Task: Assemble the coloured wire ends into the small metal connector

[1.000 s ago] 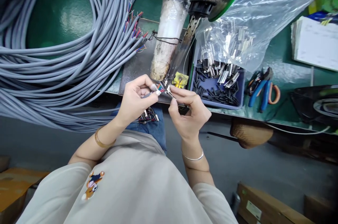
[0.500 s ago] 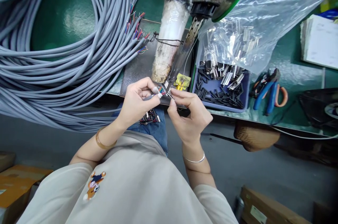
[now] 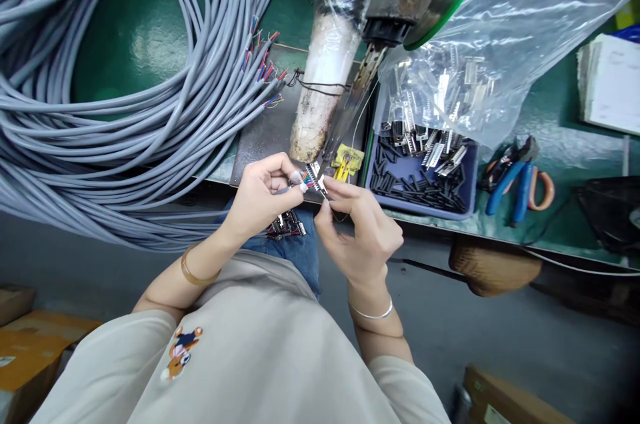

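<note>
Closest to the body, a cluster of small connectors (image 3: 286, 224) lies on the person's lap. Just above it the left hand (image 3: 260, 194) pinches a grey cable end (image 3: 306, 179) with coloured wires fanned out, while the right hand (image 3: 363, 227) closes thumb and forefinger on a small metal connector (image 3: 321, 183) touching those wires, at the worktop (image 3: 550, 144) edge. Beyond sit a blue tray (image 3: 467, 184) of black sleeves, blue pliers (image 3: 510, 177), and a great coil of grey cables (image 3: 125, 111).
</note>
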